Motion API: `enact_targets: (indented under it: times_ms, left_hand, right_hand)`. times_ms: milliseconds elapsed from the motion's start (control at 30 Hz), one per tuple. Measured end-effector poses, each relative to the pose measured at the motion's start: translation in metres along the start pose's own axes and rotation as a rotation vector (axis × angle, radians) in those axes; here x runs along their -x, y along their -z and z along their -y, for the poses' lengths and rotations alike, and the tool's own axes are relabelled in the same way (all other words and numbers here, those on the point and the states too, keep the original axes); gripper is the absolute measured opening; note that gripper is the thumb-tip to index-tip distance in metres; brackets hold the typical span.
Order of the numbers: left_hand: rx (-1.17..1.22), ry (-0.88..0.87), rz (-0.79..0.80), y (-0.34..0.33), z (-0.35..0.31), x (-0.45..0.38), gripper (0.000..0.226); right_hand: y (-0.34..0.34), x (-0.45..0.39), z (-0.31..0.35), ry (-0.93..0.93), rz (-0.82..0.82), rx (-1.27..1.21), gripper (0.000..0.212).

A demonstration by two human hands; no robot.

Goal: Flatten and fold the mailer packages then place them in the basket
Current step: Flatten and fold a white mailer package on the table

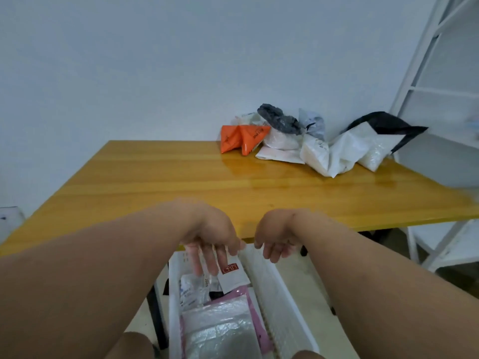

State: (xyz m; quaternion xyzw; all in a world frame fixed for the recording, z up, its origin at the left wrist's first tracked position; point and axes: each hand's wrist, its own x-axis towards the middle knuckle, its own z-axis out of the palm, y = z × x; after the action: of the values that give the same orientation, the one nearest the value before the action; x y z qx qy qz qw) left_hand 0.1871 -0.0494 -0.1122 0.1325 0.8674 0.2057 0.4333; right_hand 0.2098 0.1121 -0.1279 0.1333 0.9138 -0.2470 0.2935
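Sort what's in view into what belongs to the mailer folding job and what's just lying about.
Job:
- pile of crumpled mailers on the table
- white basket under the table's near edge
- folded mailers inside it
- left hand and right hand, above the basket

Lying about:
- white shelf frame

Flattened mailers lying in white basket, crumpled mailer pile on table's far corner

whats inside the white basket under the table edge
The white basket holds flattened mailers: a pink bubble mailer on top, a white one with a red label and a crumpled clear one behind it. Whatever lies beneath them is covered.
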Motion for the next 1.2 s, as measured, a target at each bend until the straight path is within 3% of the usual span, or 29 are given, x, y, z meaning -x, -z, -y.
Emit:
enact_targets:
  times_ms: [167, 267, 433, 700, 967, 1200]
  left_hand:
    - [-0.031, -0.203, -0.42, 0.03, -0.011, -0.01, 0.029]
    - [-0.104, -0.229, -0.569, 0.044, -0.015, -0.032, 0.036]
    - [-0.063, -0.258, -0.611, 0.06, -0.029, -0.083, 0.046]
    - [-0.182, -0.296, -0.693, 0.088, -0.071, -0.177, 0.054]
    - [-0.164, -0.33, -0.835, 0.103, -0.075, -0.235, 0.05]
    - [-0.145, -0.307, -0.829, 0.098, -0.07, -0.233, 0.046]
  right_hand:
    - [0.027, -0.003, 0.005, 0.132, -0.278, 0.045, 0.023]
    - [0.041, -0.019, -0.001, 0.163, -0.415, 0.054, 0.026]
    - [0.063, -0.059, -0.022, 0.123, -0.561, 0.023, 0.024]
    - [0.121, -0.114, -0.065, -0.071, -0.835, 0.092, 0.049]
    - [0.163, -0.158, -0.088, -0.157, -0.885, 0.112, 0.068]
    - [0.167, -0.175, -0.094, -0.166, -0.899, 0.111, 0.072]
